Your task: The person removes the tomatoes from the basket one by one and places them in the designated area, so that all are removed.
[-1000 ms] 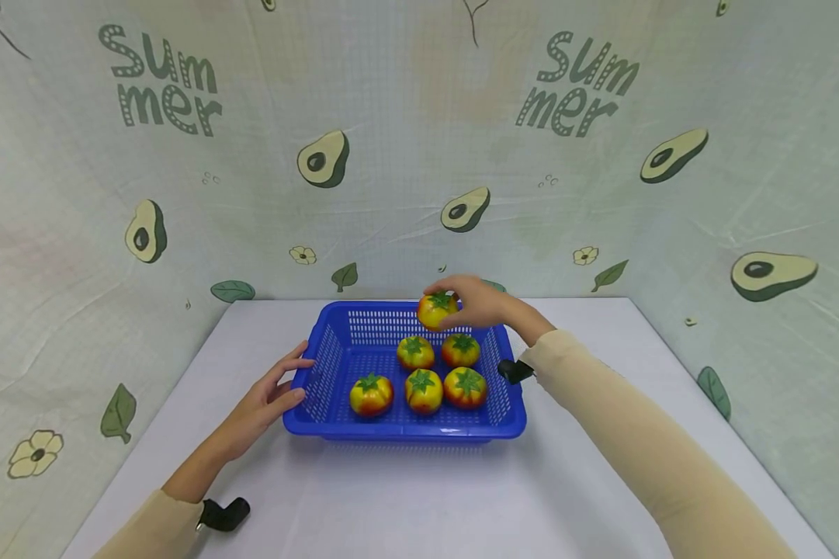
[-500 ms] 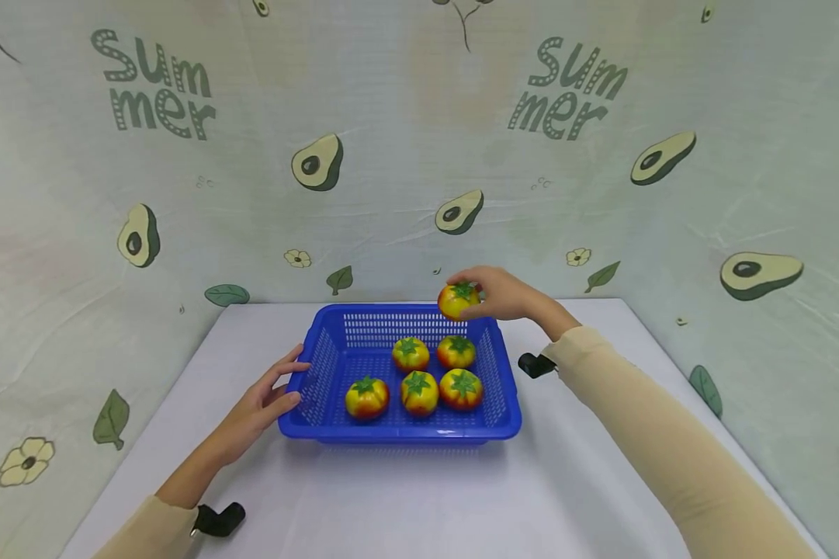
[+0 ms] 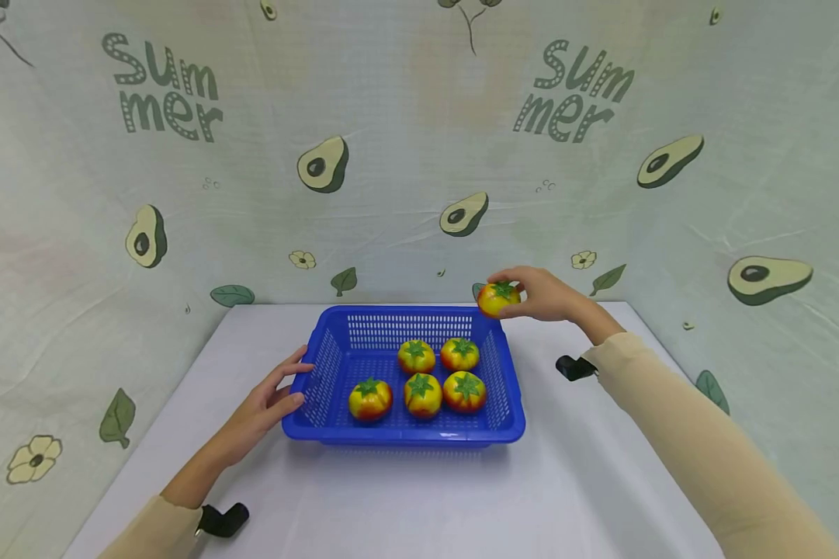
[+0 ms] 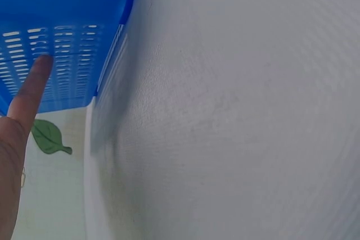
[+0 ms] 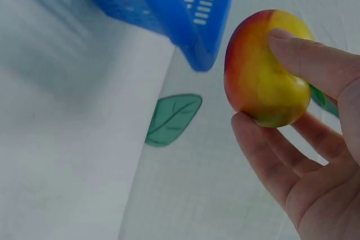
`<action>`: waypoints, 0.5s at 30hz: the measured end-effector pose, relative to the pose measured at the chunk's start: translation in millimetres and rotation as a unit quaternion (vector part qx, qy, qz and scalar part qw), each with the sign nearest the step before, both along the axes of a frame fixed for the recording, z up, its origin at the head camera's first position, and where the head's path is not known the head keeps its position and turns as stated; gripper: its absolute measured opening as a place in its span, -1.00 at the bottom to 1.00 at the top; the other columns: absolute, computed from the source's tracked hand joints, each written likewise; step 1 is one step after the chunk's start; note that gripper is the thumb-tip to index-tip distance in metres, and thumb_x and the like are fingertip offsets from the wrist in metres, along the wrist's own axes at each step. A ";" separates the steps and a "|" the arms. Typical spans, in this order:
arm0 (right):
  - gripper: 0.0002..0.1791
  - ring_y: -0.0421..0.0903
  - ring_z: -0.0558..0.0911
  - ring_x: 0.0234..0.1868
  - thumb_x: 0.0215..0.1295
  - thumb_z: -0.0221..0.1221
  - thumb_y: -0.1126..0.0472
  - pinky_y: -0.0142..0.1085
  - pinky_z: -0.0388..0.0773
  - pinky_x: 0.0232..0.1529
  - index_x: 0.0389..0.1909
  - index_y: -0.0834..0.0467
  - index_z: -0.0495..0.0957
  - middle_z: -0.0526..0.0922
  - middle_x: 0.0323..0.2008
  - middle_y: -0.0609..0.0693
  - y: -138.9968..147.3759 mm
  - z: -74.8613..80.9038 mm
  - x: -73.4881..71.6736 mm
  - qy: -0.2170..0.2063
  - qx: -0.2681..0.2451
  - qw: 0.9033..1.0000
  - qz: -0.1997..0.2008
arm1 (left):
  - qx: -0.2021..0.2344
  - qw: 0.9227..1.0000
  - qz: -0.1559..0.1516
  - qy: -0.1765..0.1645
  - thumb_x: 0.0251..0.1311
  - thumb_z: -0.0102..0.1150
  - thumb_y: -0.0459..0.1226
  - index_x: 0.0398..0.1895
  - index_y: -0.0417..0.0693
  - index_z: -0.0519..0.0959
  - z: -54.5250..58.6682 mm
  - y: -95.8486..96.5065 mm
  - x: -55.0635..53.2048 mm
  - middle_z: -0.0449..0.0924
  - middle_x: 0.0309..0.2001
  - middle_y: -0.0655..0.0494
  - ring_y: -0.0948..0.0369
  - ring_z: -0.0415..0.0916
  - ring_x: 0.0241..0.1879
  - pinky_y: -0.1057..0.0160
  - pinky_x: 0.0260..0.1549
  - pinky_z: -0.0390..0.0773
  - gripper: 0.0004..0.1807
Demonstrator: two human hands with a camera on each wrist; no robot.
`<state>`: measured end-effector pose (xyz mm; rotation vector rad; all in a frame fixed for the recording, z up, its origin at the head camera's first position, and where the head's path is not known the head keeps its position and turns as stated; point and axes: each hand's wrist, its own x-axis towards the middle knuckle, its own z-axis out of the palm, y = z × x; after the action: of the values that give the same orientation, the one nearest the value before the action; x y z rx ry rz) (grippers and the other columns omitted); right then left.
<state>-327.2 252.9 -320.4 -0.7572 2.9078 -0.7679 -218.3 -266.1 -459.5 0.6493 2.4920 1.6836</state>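
Observation:
My right hand (image 3: 541, 295) pinches a yellow-and-red tomato (image 3: 497, 300) with a green leafy top, above the far right corner of a blue plastic basket (image 3: 405, 436). In the right wrist view, thumb and fingers hold the same tomato (image 5: 253, 77) from opposite sides, beside the basket's corner (image 5: 199, 54). Several similar tomatoes, such as a front-left tomato (image 3: 370, 401), sit inside the basket. My left hand (image 3: 258, 411) rests at the basket's left rim with its fingers extended. The left wrist view shows one straight digit (image 4: 34, 91) against the slotted basket wall (image 4: 67, 77).
The basket stands on a white table (image 3: 419, 505). A pale cloth backdrop (image 3: 391, 101) with avocado and leaf prints rises behind the table and along its sides. Black wrist cameras stick out at the left sleeve (image 3: 154, 528) and the right sleeve (image 3: 698, 435).
My right hand has carried the tomato rightward, from over the basket's back part to its far right corner. The left hand, the basket and the tomatoes inside stay in place.

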 end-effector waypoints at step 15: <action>-0.34 0.33 0.56 0.26 0.32 0.46 0.22 0.17 0.65 0.20 0.42 0.20 0.52 0.57 0.34 0.28 43.6 -7.8 10.6 0.006 0.017 0.999 -0.035 | -0.001 1.000 0.000 0.001 0.60 0.08 -0.23 0.54 0.02 0.35 -0.3 -0.8 -0.2 -0.14 0.75 0.06 -0.31 -0.19 0.67 0.61 0.26 0.26 -0.49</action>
<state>-316.6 296.5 -328.2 -0.6620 2.9647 -0.7212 -218.5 -266.9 -459.8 0.6516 2.4946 1.6795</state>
